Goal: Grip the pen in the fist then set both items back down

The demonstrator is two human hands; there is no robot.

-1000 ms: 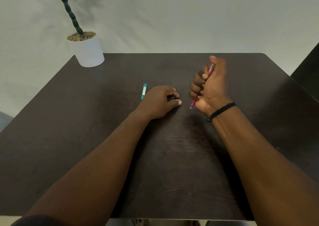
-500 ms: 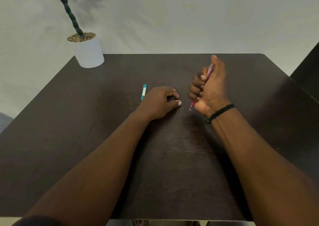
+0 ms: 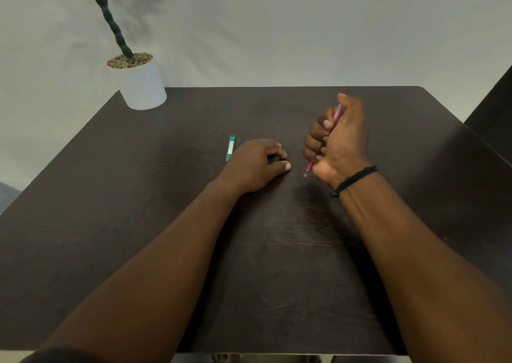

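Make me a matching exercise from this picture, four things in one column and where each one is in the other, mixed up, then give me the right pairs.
Things:
1. pink pen
2. teal case
3. white plant pot
4. black wristband

Places:
A. standing at the far left corner of the table
B. gripped in the right hand
C. round the right wrist
D. lying flat just beyond the left hand

Pairs: 1-B, 2-D, 3-A, 4-C

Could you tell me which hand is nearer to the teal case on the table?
Left. The left hand rests just right of the teal case; the right hand is farther right.
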